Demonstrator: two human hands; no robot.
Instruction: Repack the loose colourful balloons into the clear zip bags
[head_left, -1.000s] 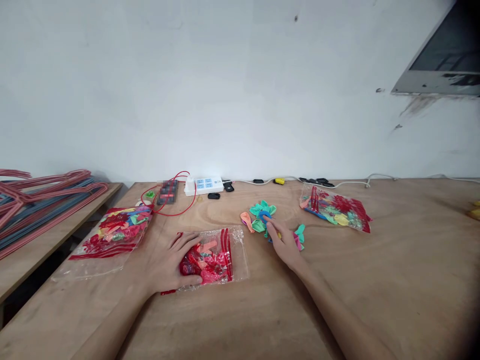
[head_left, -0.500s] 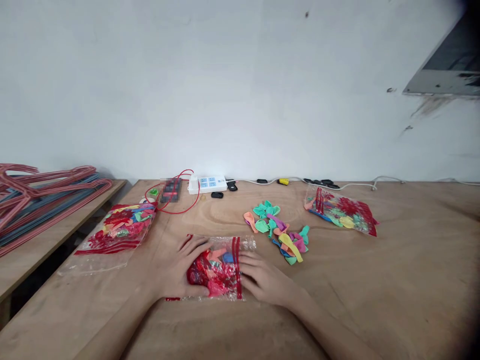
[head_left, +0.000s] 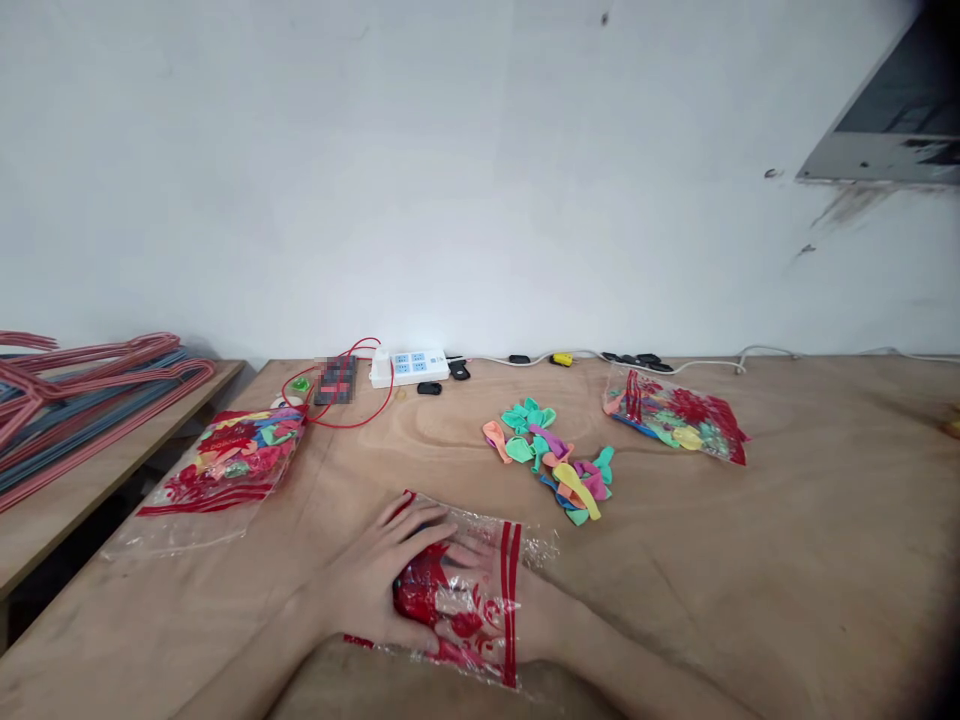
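A clear plastic bag with red print [head_left: 491,620] lies at the near middle of the table, with balloons [head_left: 420,590] inside it. My left hand [head_left: 386,570] presses over the bag's left part, fingers on top and thumb at the near side, gripping it. Through the bag's right end, my right hand [head_left: 457,585] reaches inside. Its fingers show through the film, stretched toward the balloons; their tips are partly hidden by print and my left hand. Beyond the bag lies a loose pile of coloured balloons [head_left: 559,455].
Filled balloon bags lie at left [head_left: 240,450] and right [head_left: 682,415]. Along the wall are a power strip [head_left: 409,367], a red cord [head_left: 367,424], a white cable [head_left: 701,368] and small black objects. Clothes hangers [head_left: 97,410] are stacked on the left table.
My right hand has gone from the bag's right edge into its opening. The bag has shifted nearer and slightly right, and my left hand has moved with it.
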